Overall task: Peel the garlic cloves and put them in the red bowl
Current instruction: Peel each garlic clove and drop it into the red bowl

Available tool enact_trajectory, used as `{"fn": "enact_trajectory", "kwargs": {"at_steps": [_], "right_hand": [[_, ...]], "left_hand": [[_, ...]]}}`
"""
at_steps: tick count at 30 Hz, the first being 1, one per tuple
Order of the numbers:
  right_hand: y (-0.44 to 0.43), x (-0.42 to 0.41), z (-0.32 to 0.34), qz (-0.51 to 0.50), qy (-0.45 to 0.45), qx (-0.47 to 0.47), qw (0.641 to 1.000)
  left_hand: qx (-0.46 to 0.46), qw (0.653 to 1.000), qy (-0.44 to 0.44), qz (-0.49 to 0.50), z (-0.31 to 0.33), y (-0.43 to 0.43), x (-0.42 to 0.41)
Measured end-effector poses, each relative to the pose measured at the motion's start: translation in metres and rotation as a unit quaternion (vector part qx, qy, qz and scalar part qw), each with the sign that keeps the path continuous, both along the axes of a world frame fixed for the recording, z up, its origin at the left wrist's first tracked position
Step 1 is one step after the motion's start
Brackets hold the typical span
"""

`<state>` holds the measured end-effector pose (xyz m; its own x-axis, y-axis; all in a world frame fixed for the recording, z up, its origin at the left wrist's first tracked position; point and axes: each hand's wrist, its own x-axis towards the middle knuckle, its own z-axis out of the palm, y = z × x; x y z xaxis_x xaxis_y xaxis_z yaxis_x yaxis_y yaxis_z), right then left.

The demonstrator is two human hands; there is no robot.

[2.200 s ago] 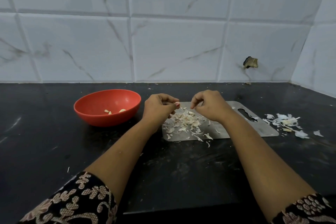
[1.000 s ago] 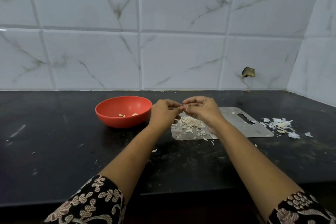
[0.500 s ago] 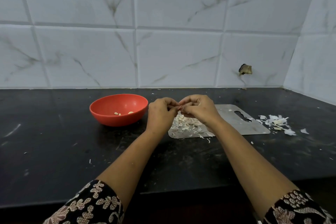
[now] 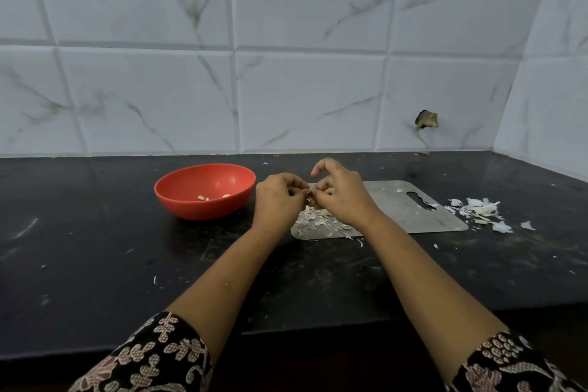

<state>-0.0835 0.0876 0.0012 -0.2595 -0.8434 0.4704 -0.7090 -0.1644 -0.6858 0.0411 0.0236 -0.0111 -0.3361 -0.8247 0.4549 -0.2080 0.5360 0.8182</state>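
Note:
My left hand (image 4: 278,200) and my right hand (image 4: 340,197) meet fingertip to fingertip above the left end of a steel cutting board (image 4: 401,210). Together they pinch a small garlic clove (image 4: 310,199), mostly hidden by the fingers. My right index finger is raised and curved. Under the hands a heap of garlic skins (image 4: 319,219) lies on the board. The red bowl (image 4: 203,191) stands just left of my left hand, with a few peeled cloves (image 4: 212,197) at its bottom.
A second heap of white skins and garlic pieces (image 4: 479,212) lies on the black counter (image 4: 95,248) right of the board. Small skin flakes are scattered near the board's front edge. A tiled wall closes the back and right side.
Both hands came together from apart and now work the clove between their fingertips. In the last half second my right index finger lifted. The camera view shifted slightly.

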Motion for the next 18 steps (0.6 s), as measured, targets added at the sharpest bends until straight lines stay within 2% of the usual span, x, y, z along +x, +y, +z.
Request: {"fn": "enact_trajectory", "kwargs": {"at_steps": [5,10,18], "right_hand": [[-0.0011,-0.0003,-0.0022,-0.002,0.042,-0.013,0.999],[0.0012,-0.0031,-0.0022,0.033,0.004,0.012,0.999],[0.0016,-0.0045,-0.0021,0.039,0.023,0.010,0.999]], "left_hand": [[0.016,1.000,0.009,0.004,0.0016,0.0030,-0.0005],[0.081,0.996,0.044,-0.016,0.0005,0.0002,0.0020],[0.140,0.987,0.067,-0.047,-0.0004,-0.0023,0.0039]]}}
